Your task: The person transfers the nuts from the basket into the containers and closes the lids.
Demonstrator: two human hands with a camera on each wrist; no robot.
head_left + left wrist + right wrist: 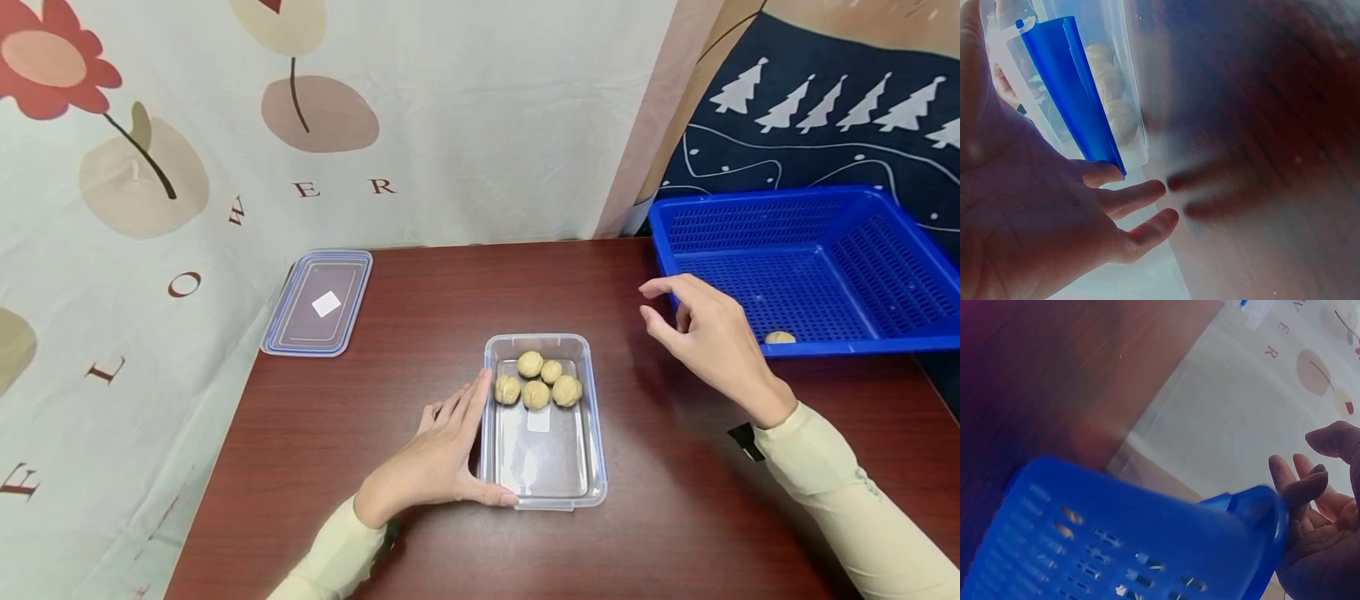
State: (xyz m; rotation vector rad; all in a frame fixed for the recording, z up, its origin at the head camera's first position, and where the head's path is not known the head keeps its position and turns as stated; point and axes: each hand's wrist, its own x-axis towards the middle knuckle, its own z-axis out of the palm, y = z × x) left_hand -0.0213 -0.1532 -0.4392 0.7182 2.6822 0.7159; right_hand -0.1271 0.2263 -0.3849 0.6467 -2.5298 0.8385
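Several walnuts (536, 394) lie at the far end of a clear plastic container (540, 503). My left hand (435, 462) rests along its left side, fingers extended against the wall and thumb at the near left corner. In the left wrist view, a blue clip flap (1072, 87) of the container stands beside that hand's fingers. My right hand (708, 337) hovers at the near left corner of a blue basket (780, 215), fingers and thumb curved apart with nothing between them. Inside the basket, one walnut (780, 337) sits by the near wall.
A clear lid (307, 329) with a blue rim and a white label lies at the table's far left. Behind the reddish-brown table (450, 292) hangs a patterned white cloth (480, 125); a dark cloth (810, 150) with white trees is behind the basket.
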